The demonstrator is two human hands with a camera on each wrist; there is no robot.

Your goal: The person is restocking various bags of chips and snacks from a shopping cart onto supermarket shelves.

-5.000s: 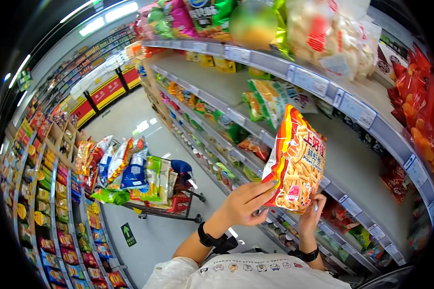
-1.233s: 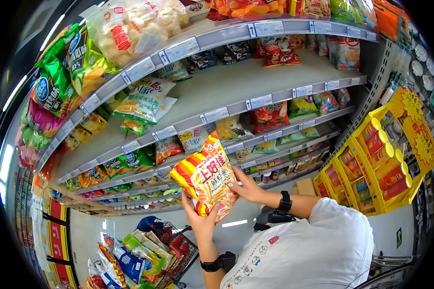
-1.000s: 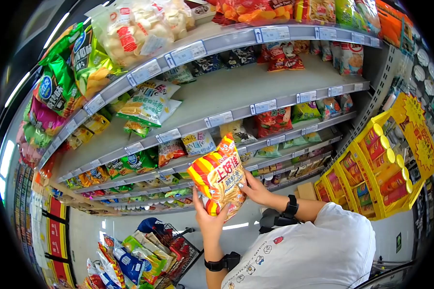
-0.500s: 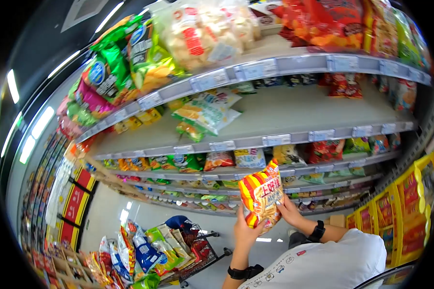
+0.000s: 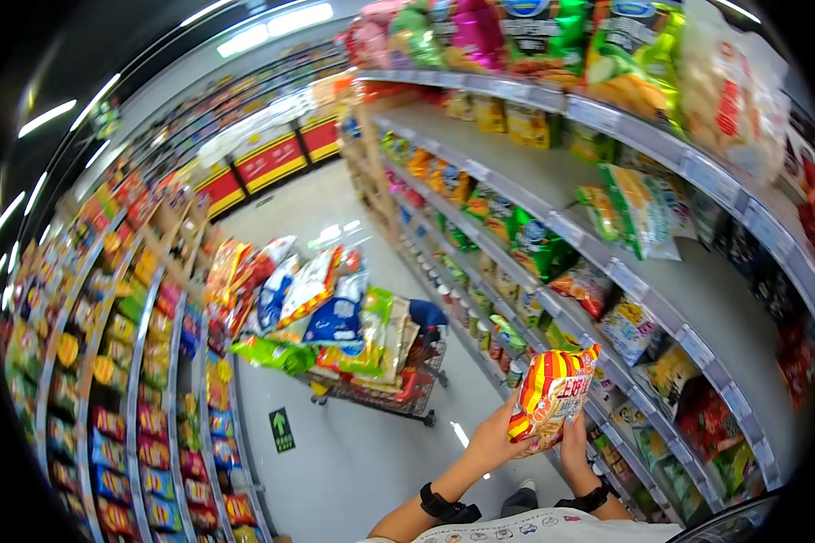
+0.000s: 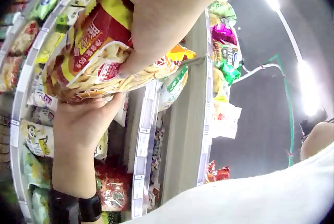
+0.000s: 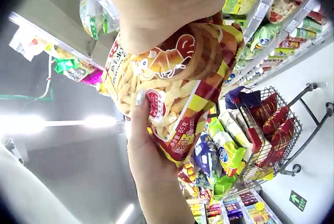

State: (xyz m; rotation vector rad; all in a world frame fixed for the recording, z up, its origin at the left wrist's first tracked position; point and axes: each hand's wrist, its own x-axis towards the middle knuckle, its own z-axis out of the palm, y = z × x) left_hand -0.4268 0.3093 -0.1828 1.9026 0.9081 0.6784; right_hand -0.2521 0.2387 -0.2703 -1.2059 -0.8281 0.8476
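A red-and-yellow bag of prawn crackers is held up in front of the body in the head view. My left hand grips its left side, and my right hand grips the lower right. In the left wrist view, the left hand holds the bag from above in that picture, thumb over the front, while the right hand supports the opposite edge. From the right wrist, the left thumb lies on the printed front, and the right hand covers part of the bag.
A shopping cart piled with snack bags stands in the aisle to the left. Tiered shelves of snacks rise on the right, with another snack rack at far left. A green floor sign lies between.
The view has swung from the shelf front back leftward along the aisle, bringing the cart into full sight. Both hands have kept hold of the prawn crackers, now lower than five seconds ago.
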